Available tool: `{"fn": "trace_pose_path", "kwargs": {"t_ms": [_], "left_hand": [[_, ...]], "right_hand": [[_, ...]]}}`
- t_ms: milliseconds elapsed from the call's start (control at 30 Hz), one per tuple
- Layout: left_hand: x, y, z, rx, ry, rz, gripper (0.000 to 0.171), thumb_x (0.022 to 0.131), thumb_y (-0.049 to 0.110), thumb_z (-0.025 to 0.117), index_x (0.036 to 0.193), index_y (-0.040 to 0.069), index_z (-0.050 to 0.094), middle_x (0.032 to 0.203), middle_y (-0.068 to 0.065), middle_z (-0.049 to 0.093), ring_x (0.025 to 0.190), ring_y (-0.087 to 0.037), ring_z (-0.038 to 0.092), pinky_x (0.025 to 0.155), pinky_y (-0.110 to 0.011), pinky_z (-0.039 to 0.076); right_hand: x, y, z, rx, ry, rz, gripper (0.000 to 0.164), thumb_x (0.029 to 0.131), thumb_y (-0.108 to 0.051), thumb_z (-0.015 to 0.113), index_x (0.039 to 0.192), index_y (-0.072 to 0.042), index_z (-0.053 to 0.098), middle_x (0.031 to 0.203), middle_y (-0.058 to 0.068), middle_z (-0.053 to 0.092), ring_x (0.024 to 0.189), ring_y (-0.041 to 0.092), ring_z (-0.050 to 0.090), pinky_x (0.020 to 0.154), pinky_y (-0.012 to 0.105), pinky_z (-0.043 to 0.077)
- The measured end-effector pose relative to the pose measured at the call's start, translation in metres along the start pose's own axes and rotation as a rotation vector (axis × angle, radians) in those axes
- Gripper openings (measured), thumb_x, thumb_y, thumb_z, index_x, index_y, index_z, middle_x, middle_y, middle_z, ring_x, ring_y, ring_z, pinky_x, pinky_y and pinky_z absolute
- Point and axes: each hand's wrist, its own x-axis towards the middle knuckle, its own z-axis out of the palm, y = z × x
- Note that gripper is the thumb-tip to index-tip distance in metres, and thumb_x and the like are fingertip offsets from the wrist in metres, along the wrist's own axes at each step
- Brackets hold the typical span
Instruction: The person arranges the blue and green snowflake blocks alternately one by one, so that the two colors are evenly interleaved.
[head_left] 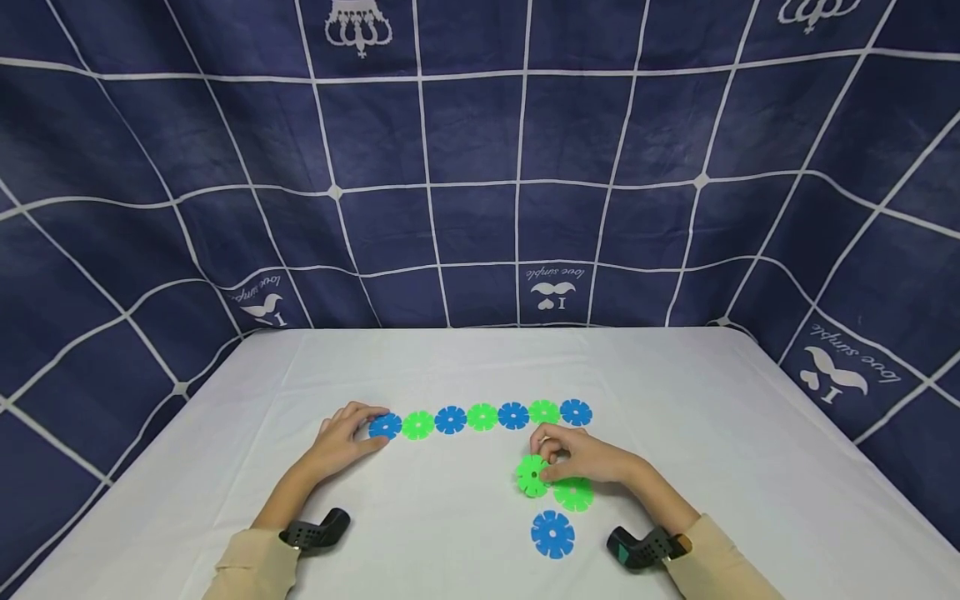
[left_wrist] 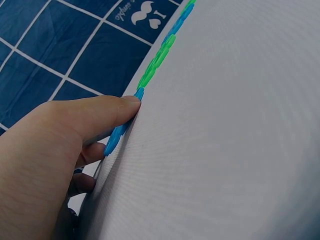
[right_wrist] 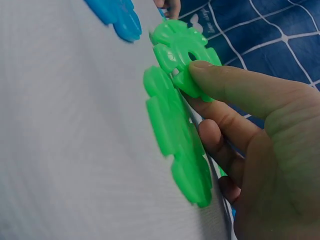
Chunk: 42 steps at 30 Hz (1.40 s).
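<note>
A row of alternating blue and green plastic snowflake discs lies across the white table. My left hand point(head_left: 341, 439) holds the blue snowflake disc point(head_left: 385, 426) at the row's left end, thumb on the near edge and fingers on the far side. The left wrist view shows my thumb point(left_wrist: 112, 110) against that disc's edge. In front of the row's right part, my right hand point(head_left: 585, 457) pinches a green snowflake disc point(head_left: 531, 476) between thumb and fingers, tilted off the table. Partly below it, another green snowflake disc point(right_wrist: 177, 137) lies on the cloth.
A loose blue snowflake disc point(head_left: 552, 534) lies nearer me, in front of the green ones. The row ends on the right with a blue disc point(head_left: 576, 412). Behind the white table point(head_left: 420, 367) hangs a dark blue checked curtain point(head_left: 480, 217).
</note>
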Motion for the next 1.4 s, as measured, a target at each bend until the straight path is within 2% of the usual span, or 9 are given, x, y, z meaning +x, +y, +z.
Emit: {"fn": "trace_pose_path", "kwargs": {"t_ms": [200,500,767,900,1000,1100,1233,1400], "left_hand": [[0.000,-0.001,0.000,-0.003,0.000,0.008,0.048,0.080,0.043,0.064,0.120,0.016,0.058,0.113,-0.006,0.052,0.104,-0.024,0.046,0.076,-0.035,0.025],[0.001,0.000,-0.001,0.003,-0.004,-0.002,0.047,0.080,0.041,0.064,0.119,0.017,0.058,0.113,-0.005,0.052,0.104,-0.024,0.046,0.077,-0.035,0.026],[0.001,0.000,-0.001,0.004,-0.011,-0.009,0.048,0.080,0.042,0.064,0.120,0.016,0.058,0.113,-0.006,0.052,0.105,-0.025,0.046,0.077,-0.035,0.026],[0.001,0.000,-0.001,0.006,-0.012,-0.006,0.048,0.080,0.042,0.064,0.120,0.017,0.057,0.114,-0.006,0.052,0.104,-0.024,0.046,0.077,-0.035,0.025],[0.002,0.000,0.000,0.007,-0.011,-0.006,0.048,0.080,0.042,0.064,0.120,0.017,0.057,0.114,-0.006,0.052,0.105,-0.024,0.046,0.077,-0.035,0.025],[0.002,0.000,-0.001,0.002,-0.016,-0.007,0.049,0.080,0.043,0.064,0.121,0.016,0.057,0.115,-0.006,0.052,0.107,-0.025,0.046,0.077,-0.035,0.025],[0.002,0.001,-0.001,-0.002,-0.020,-0.011,0.049,0.080,0.043,0.064,0.121,0.017,0.057,0.114,-0.006,0.052,0.108,-0.024,0.046,0.077,-0.034,0.025],[0.002,0.001,-0.002,0.003,-0.017,-0.013,0.049,0.080,0.043,0.064,0.121,0.017,0.057,0.114,-0.005,0.052,0.106,-0.024,0.046,0.076,-0.034,0.025]], "right_hand": [[-0.001,-0.004,-0.002,0.015,0.018,0.018,0.026,0.085,-0.018,0.062,0.106,-0.008,0.052,0.075,-0.005,0.052,0.073,0.003,0.050,0.079,0.024,0.039],[-0.006,-0.009,-0.015,0.030,0.099,0.036,0.029,0.088,-0.013,0.057,0.114,-0.002,0.054,0.081,0.002,0.051,0.073,0.006,0.048,0.068,0.022,0.040],[-0.017,-0.005,-0.034,-0.003,0.198,-0.001,0.025,0.089,-0.014,0.054,0.113,-0.005,0.056,0.081,-0.003,0.053,0.075,0.007,0.051,0.069,0.024,0.042],[-0.022,-0.002,-0.043,0.021,0.265,0.071,0.027,0.089,-0.018,0.056,0.114,-0.008,0.056,0.086,0.000,0.055,0.079,0.008,0.053,0.072,0.024,0.044],[-0.025,0.003,-0.048,0.045,0.302,0.105,0.032,0.089,-0.020,0.056,0.117,-0.004,0.054,0.088,0.003,0.055,0.078,0.008,0.053,0.073,0.026,0.044],[-0.028,0.011,-0.052,0.056,0.340,0.110,0.035,0.089,-0.017,0.055,0.119,0.001,0.052,0.087,0.003,0.056,0.076,0.007,0.054,0.073,0.026,0.043],[-0.032,0.023,-0.056,0.047,0.401,0.141,0.034,0.090,-0.018,0.055,0.118,0.000,0.052,0.084,0.000,0.057,0.075,0.006,0.054,0.074,0.027,0.041],[-0.037,0.031,-0.059,0.049,0.498,0.184,0.035,0.089,-0.018,0.055,0.119,0.000,0.050,0.081,-0.001,0.051,0.071,0.006,0.047,0.066,0.026,0.038]]}}
